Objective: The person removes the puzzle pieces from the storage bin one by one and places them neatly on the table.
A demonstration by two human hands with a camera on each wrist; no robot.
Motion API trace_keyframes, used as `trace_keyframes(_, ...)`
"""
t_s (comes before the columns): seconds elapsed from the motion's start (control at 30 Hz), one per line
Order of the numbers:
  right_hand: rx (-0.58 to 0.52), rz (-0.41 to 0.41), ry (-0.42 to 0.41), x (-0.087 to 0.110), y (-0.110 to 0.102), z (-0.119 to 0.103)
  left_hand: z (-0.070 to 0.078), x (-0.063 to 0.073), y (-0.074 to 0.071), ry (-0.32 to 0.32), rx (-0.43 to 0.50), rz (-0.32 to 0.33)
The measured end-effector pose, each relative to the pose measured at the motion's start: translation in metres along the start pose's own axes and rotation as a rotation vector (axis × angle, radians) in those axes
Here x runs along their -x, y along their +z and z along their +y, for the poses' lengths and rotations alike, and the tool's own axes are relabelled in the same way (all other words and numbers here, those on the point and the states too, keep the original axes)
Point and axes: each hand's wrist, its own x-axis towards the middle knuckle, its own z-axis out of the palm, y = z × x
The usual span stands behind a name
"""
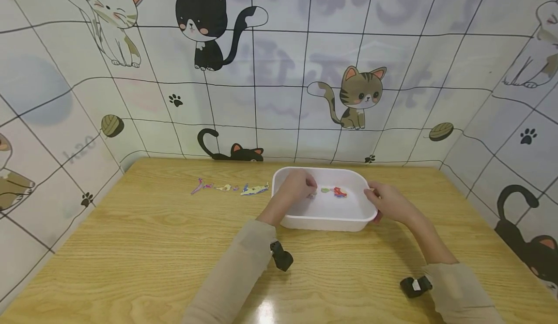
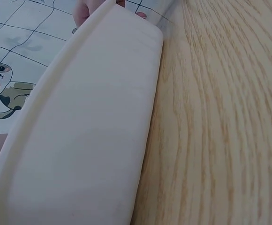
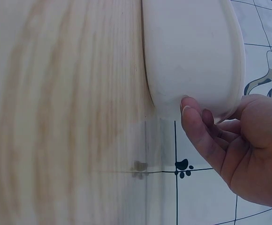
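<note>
A shallow white plastic tray (image 1: 322,223) sits on the table, and its outer wall fills much of the left wrist view. My left hand (image 1: 297,186) reaches over the near left rim into it, fingers curled down and pinching at a small pale piece (image 1: 312,194). Beside that, a flat green piece (image 1: 325,190) and a red-and-blue piece (image 1: 340,192) lie on the tray's floor. At the right end my right hand (image 1: 389,201) grips the tray, thumb over the rim and fingers (image 3: 197,126) against the outer wall.
On the wooden table (image 1: 152,246), left of the tray, several thin flat coloured pieces lie in a row: a pink forked one (image 1: 198,186), a pale yellow one (image 1: 224,188) and a longer yellow-and-blue one (image 1: 255,189). A cat-printed sheet (image 1: 279,96) hangs along the table's back and sides.
</note>
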Motion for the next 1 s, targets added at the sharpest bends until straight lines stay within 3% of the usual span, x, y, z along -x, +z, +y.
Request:
trace_keyframes(0.3,0.008,0.0,0.013,0.0,0.001,0.001,0.001,0.001,-0.003,0.021,0.14,-0.011)
trace_keyframes(1.0,-0.003,-0.011,0.02,-0.001,0.0,0.001,0.001,0.023,-0.033,0.147,0.31,0.062)
